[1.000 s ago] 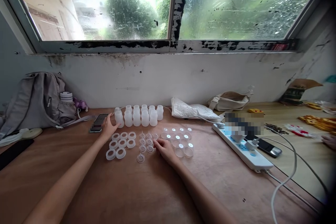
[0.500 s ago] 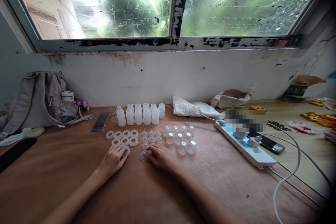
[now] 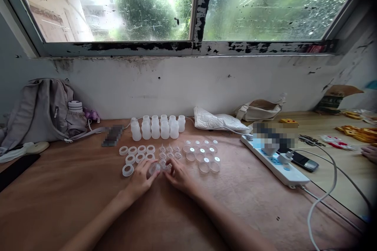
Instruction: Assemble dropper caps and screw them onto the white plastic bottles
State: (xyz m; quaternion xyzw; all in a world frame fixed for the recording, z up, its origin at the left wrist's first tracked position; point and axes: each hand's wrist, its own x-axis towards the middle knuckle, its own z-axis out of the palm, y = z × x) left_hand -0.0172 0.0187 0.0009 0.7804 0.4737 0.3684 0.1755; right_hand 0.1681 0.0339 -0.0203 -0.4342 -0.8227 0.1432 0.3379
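Note:
My left hand [image 3: 143,175] curls its thumb and fingers round a translucent screw ring [image 3: 153,169], just above the brown table. Close by on the right, my right hand [image 3: 179,175] pinches a clear bottle nipple [image 3: 166,168], partly covered by the fingers. More clear nipples [image 3: 178,156] stand in rows beyond this hand. Behind my left hand lie rows of white screw rings [image 3: 127,170]. Clear round caps [image 3: 204,166] with white dots on top sit to the right of the nipples. Small frosted bottles [image 3: 155,130] stand upright in two rows at the back.
A white power strip [image 3: 275,160] with plugs and looping cables lies at the right. Behind are a white plastic bag [image 3: 218,120] and a beige pouch [image 3: 259,110]. A grey backpack [image 3: 44,113] sits at left. Another person's hand [image 3: 369,153] shows at the far right edge.
My left hand has moved right with the screw ring, uncovering another ring at the left. My right hand has taken the front nipple and brought it close to the ring.

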